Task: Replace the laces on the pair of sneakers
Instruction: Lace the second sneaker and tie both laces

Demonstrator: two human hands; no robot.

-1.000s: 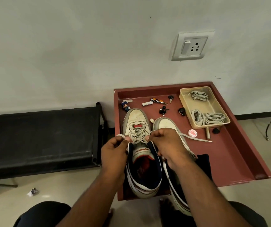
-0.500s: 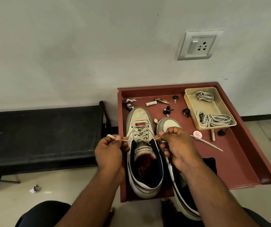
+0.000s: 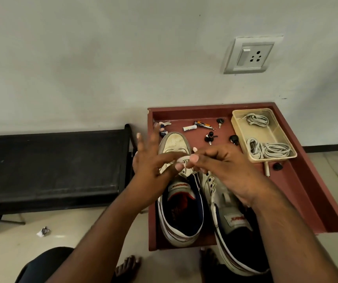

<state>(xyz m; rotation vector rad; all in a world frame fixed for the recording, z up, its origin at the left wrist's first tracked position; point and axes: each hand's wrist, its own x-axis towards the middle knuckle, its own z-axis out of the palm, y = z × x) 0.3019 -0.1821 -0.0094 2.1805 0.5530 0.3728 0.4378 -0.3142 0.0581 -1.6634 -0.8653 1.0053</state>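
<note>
Two worn white leather sneakers are lying side by side, toes toward the wall, in a shallow dark-red tray (image 3: pixel 311 193) with raised edges. The left sneaker (image 3: pixel 181 203) is showing a navy padded lining and a red-trimmed tongue; the right sneaker (image 3: pixel 231 223) is hanging partly over the tray's near edge, its grey tongue folded forward.

Both hands are hovering just above the left sneaker's lacing. The left hand (image 3: pixel 153 166) is fanning its outer fingers upward while its thumb and forefinger are meeting on a flat white lace (image 3: pixel 182 159). The right hand (image 3: pixel 223 168) is curling its fingers and pinching the same lace from the other side, its fingertips nearly touching those of the left. How the lace is running through the eyelets is hidden beneath the hands.

In the tray's far right corner a translucent cream plastic box (image 3: pixel 280 131) is holding two loose coils of flat pale laces (image 3: pixel 270 150). Small things are lying scattered along the tray's back: keys, a white cylinder, black knobs.

Left of the tray a black bench (image 3: pixel 51 164) with a matte, slightly grained top is standing against the plain wall. A grey socket (image 3: pixel 249 56) is sitting on the wall above the tray.
</note>
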